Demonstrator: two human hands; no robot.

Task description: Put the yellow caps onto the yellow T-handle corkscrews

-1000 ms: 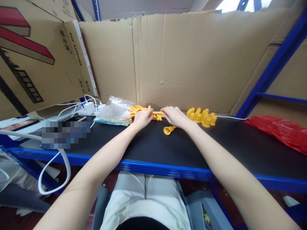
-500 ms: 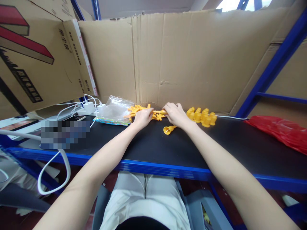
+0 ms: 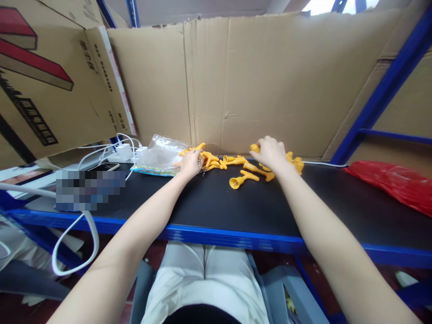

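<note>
Left hand (image 3: 191, 163) rests at the pile of orange branched pieces (image 3: 212, 162) beside the clear plastic bag (image 3: 162, 153); can't tell whether its fingers are clamped on one. Right hand (image 3: 271, 154) pinches a small yellow cap (image 3: 254, 148) at its fingertips, near the yellow cups (image 3: 298, 164); a flared yellow piece (image 3: 237, 182) lies between the hands, nearer the front, on the black tabletop (image 3: 216, 207).

Parts (image 3: 232, 159) lie on a desk (image 3: 209, 207) at 12 o'clock from the person (image 3: 205, 288), caps (image 3: 298, 165) at 1, a sack (image 3: 388, 182) at 2, a charger (image 3: 124, 152) at 11; a bag (image 3: 161, 155) sits between charger and parts, cardboard (image 3: 270, 85) behind.
</note>
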